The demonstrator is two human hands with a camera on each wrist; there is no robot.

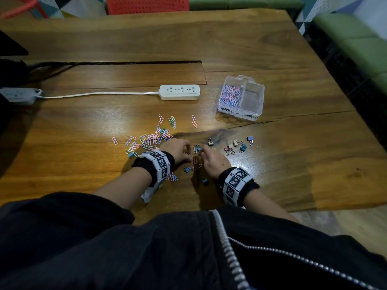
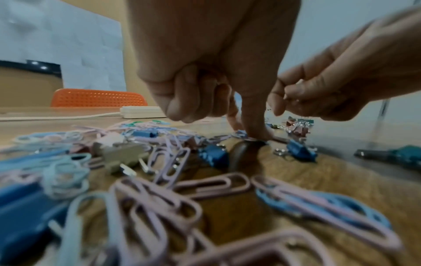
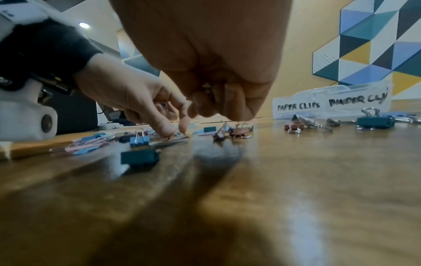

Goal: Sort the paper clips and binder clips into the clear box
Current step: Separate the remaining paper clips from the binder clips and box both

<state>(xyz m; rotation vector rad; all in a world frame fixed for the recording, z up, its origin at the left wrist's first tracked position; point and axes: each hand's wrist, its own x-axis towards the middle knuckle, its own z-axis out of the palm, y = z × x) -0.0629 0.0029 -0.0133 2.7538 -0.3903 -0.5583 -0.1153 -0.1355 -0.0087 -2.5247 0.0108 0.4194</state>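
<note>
Pastel paper clips lie scattered on the wooden table, left of centre. Small binder clips lie to the right, and a few more between my wrists. My left hand has curled fingers, and its thumb and forefinger pinch a paper clip against the table. My right hand is curled and holds a pink binder clip by its wire handles, just above the wood. The clear box stands at the far right, with paper clips in its left compartment.
A white power strip with its cable lies behind the paper clips, and a second strip sits at the left edge. An orange chair stands beyond the table. The box labels read PAPER CLIPS and BINDER CLIPS.
</note>
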